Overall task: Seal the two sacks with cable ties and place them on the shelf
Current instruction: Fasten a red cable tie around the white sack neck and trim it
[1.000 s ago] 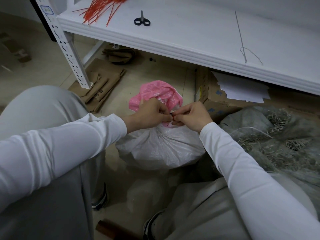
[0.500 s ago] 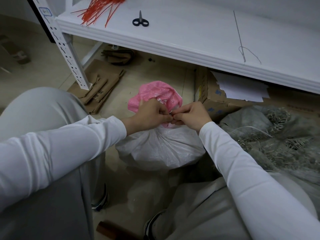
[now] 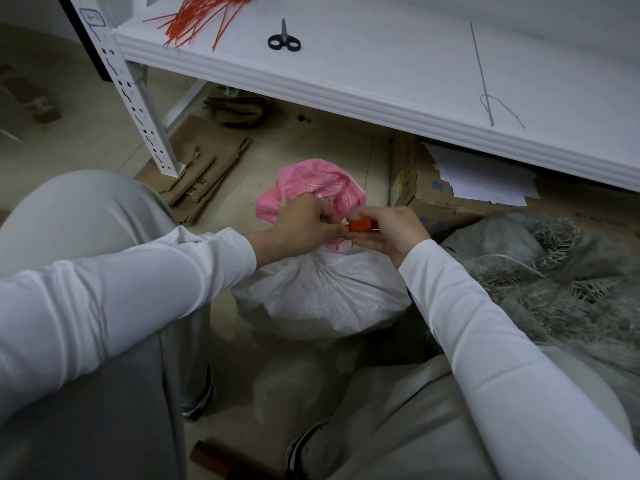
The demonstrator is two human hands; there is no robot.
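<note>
Head view: the white sack [image 3: 322, 296], pink top bunched, stands on the floor [image 3: 311, 147]. At its neck, left grip [image 3: 304, 225] and right grip [image 3: 394, 233] both pinch an orange cable tie [image 3: 359, 225].

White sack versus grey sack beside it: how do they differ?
The white sack stands, neck gathered, pink lining poking out; the grey sack slumps, pale shreds showing through. Left hand and right hand hold an orange cable tie at the white sack's neck; the grey sack is untouched. Both sit on the floor.
</note>
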